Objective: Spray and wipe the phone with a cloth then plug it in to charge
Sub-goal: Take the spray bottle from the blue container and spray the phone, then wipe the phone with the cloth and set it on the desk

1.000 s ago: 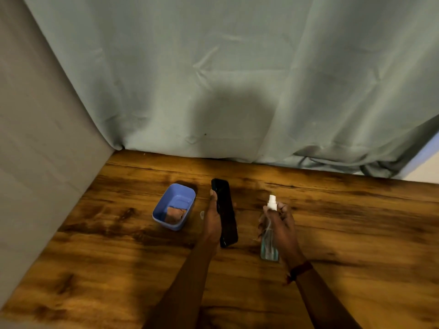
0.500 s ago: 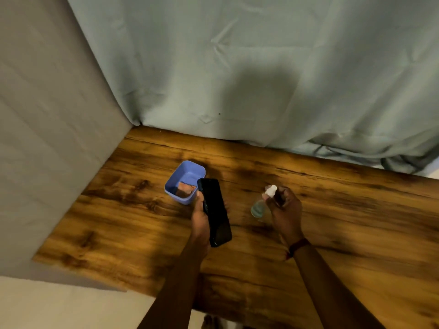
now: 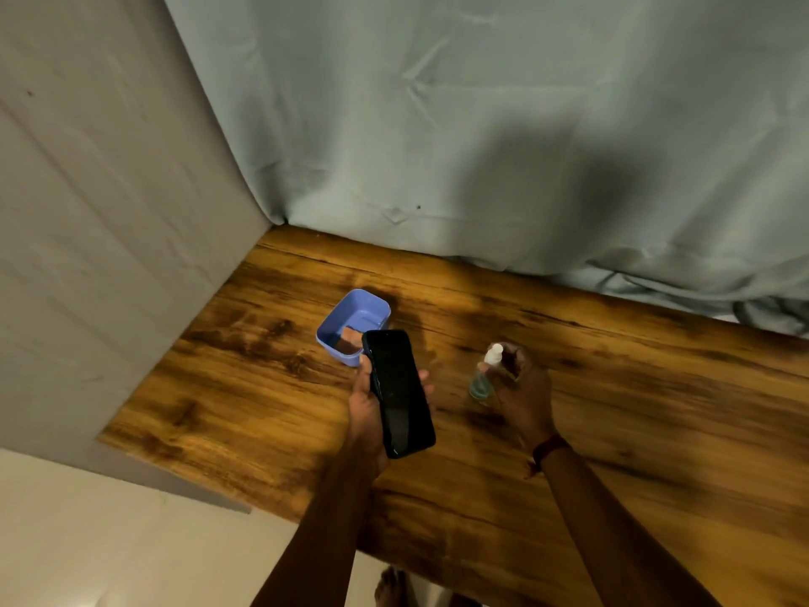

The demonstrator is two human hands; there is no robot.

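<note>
Phone [image 3: 399, 391] is lying screen-up in the left hand [image 3: 367, 411], fingers wrapping its edges. Right hand [image 3: 522, 395] is gripping a spray bottle [image 3: 485, 375]. Beyond the left hand, a blue tub [image 3: 346, 316] is holding something brownish, sitting on the wooden table [image 3: 634, 409] by a curtain [image 3: 481, 124].

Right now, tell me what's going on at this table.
A person stands at a wooden table and holds a black phone in the left hand, screen up. The right hand grips a small clear spray bottle with a white nozzle turned toward the phone. A blue tub sits on the table just beyond the phone, with something brownish in it, possibly the cloth. No charger or cable is in view.
</note>
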